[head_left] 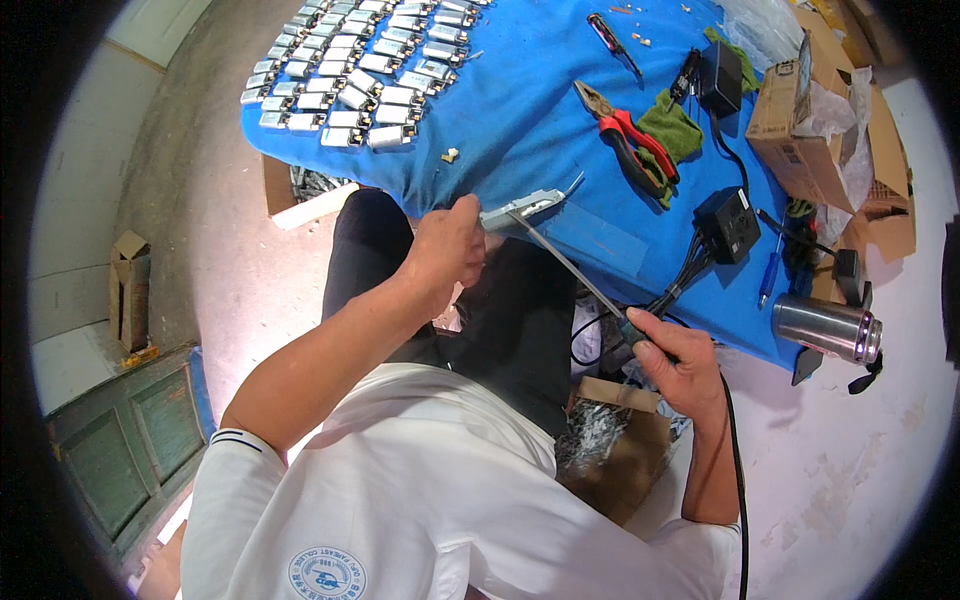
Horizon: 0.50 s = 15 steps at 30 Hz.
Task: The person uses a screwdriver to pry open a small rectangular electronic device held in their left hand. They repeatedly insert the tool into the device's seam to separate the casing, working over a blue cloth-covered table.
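Left fingers [467, 225], pale part [535, 205] jutting rightward

Blue cloth [520, 105] leaves a lane — silver parts [348, 119] left, red-handled pliers [613, 127] right.

A slim, pale grey casing [540, 203] is held aslant at the near edge of the table [520, 110], a thin pale strand sticking out of its far end. The screwdriver [572, 267] — long metal shaft, dark handle — slants across that same edge, its tip at the casing, its handle nearer the wearer.
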{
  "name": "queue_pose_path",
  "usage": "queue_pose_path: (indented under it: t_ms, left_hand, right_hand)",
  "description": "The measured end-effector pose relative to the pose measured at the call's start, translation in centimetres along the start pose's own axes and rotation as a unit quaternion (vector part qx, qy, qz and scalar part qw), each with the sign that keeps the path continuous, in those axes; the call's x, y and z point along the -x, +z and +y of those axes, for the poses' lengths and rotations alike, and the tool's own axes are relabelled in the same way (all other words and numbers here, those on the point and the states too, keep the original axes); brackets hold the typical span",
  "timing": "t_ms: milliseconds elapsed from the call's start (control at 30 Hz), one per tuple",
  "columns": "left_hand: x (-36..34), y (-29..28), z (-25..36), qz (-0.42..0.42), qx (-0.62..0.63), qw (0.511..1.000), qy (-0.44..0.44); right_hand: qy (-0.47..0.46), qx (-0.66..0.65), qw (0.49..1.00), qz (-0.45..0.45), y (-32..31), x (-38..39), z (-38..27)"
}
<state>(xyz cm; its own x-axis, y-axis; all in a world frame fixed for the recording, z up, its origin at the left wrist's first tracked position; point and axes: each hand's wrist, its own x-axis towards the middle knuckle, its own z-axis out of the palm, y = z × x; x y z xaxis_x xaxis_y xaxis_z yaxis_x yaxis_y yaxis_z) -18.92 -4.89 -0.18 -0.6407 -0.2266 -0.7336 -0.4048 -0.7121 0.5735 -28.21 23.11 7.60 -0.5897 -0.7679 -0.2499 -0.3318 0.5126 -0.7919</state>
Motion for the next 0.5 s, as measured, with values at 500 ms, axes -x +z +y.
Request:
queue_pose_path:
  t_ms: [500]
  left_hand:
    - [0.1, 0.0, 0.7, 0.004, -0.02, 1.0, 0.002]
  right_hand:
    - [-0.095, 0.207, 0.967, 0.116, 2.5, 1.5, -0.4]
